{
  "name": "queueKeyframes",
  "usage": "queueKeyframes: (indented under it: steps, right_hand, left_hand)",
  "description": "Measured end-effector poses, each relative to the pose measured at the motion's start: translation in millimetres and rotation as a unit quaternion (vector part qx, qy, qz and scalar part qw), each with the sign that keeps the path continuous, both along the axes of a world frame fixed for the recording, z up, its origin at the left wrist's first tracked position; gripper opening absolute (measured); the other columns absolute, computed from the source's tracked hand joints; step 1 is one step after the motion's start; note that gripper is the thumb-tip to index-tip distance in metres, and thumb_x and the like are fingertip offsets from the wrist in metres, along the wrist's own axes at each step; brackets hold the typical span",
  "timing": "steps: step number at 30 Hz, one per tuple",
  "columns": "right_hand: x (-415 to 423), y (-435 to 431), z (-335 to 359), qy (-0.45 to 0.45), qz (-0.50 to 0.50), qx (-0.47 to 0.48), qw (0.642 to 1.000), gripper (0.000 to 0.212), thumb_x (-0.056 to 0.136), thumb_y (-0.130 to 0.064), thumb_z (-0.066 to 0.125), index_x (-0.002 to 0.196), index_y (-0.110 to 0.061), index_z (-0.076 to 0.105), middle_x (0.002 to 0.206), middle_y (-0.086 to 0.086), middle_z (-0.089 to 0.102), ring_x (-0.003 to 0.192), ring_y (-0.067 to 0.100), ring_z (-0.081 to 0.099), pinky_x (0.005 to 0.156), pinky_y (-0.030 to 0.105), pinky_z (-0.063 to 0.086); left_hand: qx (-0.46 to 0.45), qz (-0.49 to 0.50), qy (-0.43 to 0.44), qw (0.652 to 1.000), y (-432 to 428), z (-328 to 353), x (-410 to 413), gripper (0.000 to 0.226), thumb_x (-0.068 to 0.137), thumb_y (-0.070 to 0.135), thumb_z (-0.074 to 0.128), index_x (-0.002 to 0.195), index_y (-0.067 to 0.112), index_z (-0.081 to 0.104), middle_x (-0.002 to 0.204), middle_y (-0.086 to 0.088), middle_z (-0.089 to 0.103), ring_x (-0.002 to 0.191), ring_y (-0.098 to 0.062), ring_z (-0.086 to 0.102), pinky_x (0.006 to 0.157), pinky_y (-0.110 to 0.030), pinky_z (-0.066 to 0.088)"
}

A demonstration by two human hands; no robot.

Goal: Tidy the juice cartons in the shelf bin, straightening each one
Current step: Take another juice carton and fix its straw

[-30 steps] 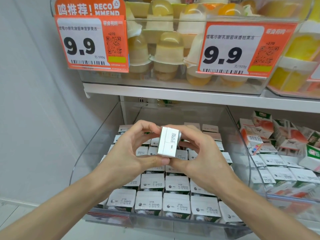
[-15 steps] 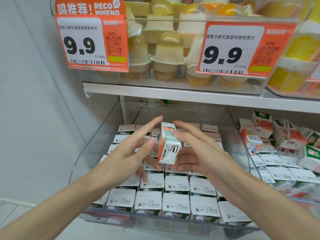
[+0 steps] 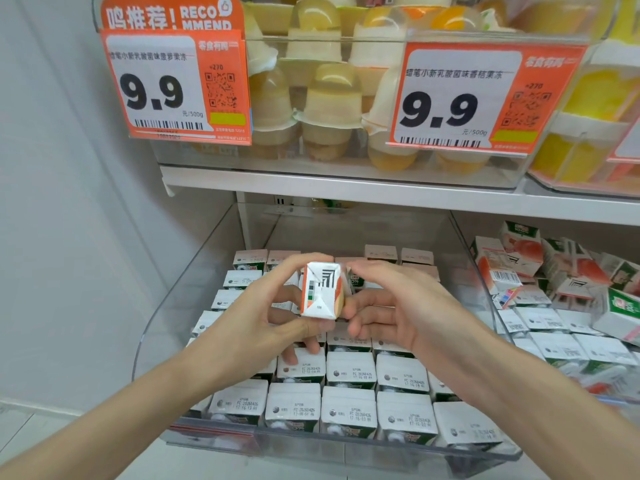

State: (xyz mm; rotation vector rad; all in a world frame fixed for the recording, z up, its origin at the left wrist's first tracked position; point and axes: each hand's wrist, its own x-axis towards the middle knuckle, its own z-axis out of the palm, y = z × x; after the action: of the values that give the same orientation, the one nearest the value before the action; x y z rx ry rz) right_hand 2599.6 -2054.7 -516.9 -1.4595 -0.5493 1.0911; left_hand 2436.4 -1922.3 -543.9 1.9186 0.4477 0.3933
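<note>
a person's left hand (image 3: 263, 317) and right hand (image 3: 391, 306) hold one small juice carton (image 3: 322, 292) in the air above the clear shelf bin (image 3: 152, 327), a folded end facing the camera. the left thumb and fingers pinch it; the right fingers curl against its right side. below, rows of cartons (image 3: 346, 375) stand stamped-top up. best to turn it stamp-up, square it with its neighbours, then lower it gently; any open slot is hidden by the hands.
</note>
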Motion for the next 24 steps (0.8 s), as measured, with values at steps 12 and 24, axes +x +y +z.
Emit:
queueKeyframes:
  steps: [12,24]
  right_hand:
    - [-7,-4,3,-0.104,0.050,0.024,0.993,0.046,0.091,-0.065,0.062,0.120,-0.032,0.076,0.106,-0.003,0.082,0.099,0.015,0.079,0.094,0.037,0.060]
    - [-6,3,6,0.077,-0.044,0.046,0.995,0.025,0.100,-0.017,0.052,0.118,-0.009,0.067,0.093,0.023,0.080,0.076,0.033,0.077,0.072,0.036,0.055]
  left_hand:
    - [0.145,0.101,-0.067,0.982,5,0,2,0.058,0.067,0.054,0.087,0.121,0.048,0.066,0.123,0.021,0.059,0.125,-0.008,0.058,0.098,-0.034,0.055]
    - [0.043,0.093,-0.111,0.989,-1,8,4,0.073,0.066,0.026,0.094,0.129,0.028,0.059,0.119,0.008,0.075,0.115,-0.014,0.071,0.098,-0.040,0.059]
